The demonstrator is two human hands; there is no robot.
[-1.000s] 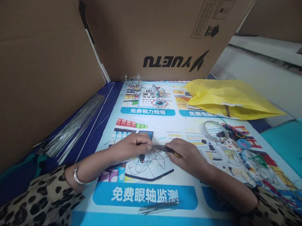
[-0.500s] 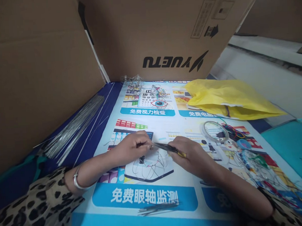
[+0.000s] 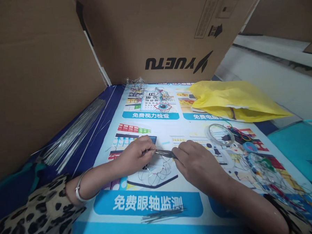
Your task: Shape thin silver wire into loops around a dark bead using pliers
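My right hand [image 3: 196, 158] is wrapped round a pair of pliers [image 3: 164, 153], whose dark jaws point left. The tips of the jaws reach the fingers of my left hand [image 3: 139, 153]. Those fingers are pinched at the wire work, a thin looped wire piece [image 3: 159, 171] with small beads that spreads out below them over the printed sheet. Exactly where the jaws bite is too small to make out. A short bundle of cut wires [image 3: 163, 215] lies on the sheet nearer to me.
Long straight wires [image 3: 77, 131] lie at the left by a cardboard box [image 3: 157, 33]. Tangled wire pieces [image 3: 136, 85] sit at the back. On the right are a yellow bag [image 3: 236, 99], a clear tape roll [image 3: 221, 134], coloured cords [image 3: 240, 133] and a beaded wire heap [image 3: 266, 175].
My right hand has rolled over, and the pliers now lie more level, their tips closer against my left fingers. My left hand stays pinched. The whole view has shifted slightly.
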